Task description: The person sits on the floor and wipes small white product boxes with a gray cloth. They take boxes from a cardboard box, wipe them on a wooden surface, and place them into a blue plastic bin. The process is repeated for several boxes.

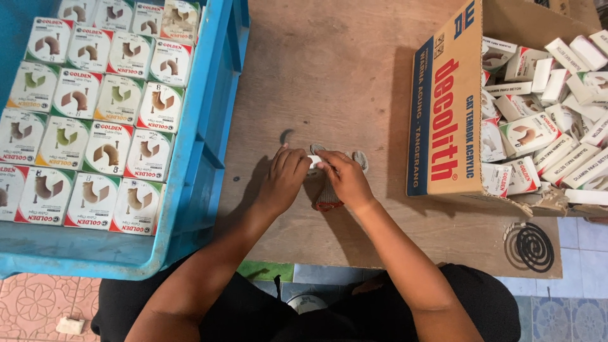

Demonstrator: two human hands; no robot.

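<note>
My left hand (282, 180) and my right hand (345, 178) meet over the middle of a brown wooden board (329, 76). Together they hold a small white box (315, 162), mostly hidden by the fingers. Under my right hand lies a small grey and red item (327, 200), partly covered. A blue plastic crate (199, 145) stands to the left, filled with rows of small white boxes (95, 133) laid flat. On the right an open cardboard carton (446, 107) holds several loose white boxes (544, 120) in a jumble.
A dark spiral coil (532, 247) rests on the board's near right corner. Patterned floor tiles (38, 304) show below the crate, with a small white scrap (69, 325) on them. My dark-clothed lap fills the bottom edge.
</note>
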